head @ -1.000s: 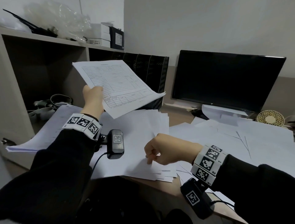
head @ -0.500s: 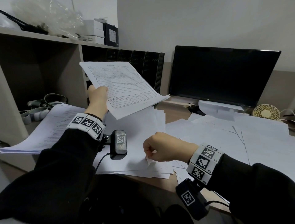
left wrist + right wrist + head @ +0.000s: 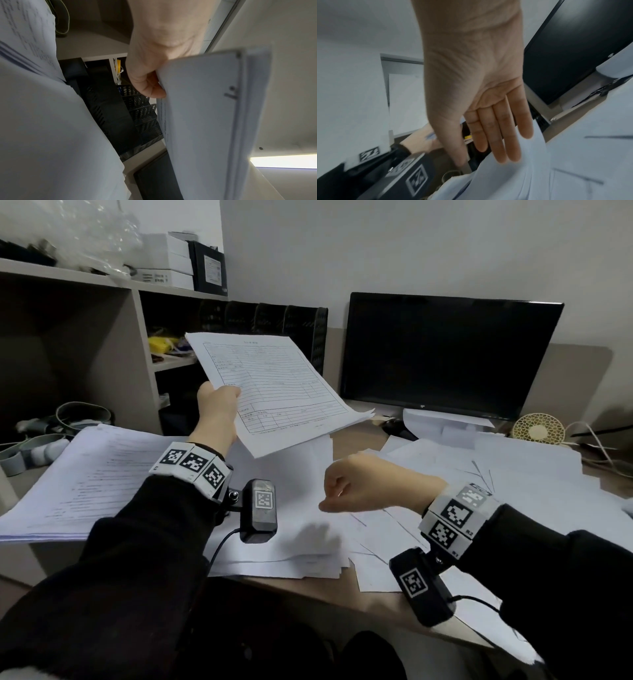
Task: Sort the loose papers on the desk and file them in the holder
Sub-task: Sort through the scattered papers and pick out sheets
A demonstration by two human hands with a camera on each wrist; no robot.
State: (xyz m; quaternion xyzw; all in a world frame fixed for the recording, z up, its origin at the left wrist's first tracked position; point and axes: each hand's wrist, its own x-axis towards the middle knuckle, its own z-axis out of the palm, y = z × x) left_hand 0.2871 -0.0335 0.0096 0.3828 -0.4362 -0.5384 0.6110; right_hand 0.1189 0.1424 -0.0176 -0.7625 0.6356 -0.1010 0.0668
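The left hand (image 3: 219, 412) grips a thin sheaf of printed forms (image 3: 274, 392) by its near left edge and holds it tilted in the air above the bench (image 3: 346, 590); the left wrist view shows the fingers (image 3: 150, 88) curled round the edge of the sheets. Behind the raised sheaf the black mesh holder (image 3: 305, 333) stands upright against the wall, between the shelf unit (image 3: 137, 313) and the dark monitor (image 3: 445, 354). The right hand (image 3: 363, 489) hovers just above a fanned pile of loose papers (image 3: 291, 546) at the front of the bench. From the right wrist view its fingers (image 3: 503, 135) are straight and together, holding nothing, with the curled-up edge of a sheet just below the fingertips; whether they touch it I cannot tell. More white sheets (image 3: 496, 474) are spread across the bench to the right, under the monitor stand. A thicker stack of printed pages (image 3: 85, 484) lies at the left, beside the shelf unit.
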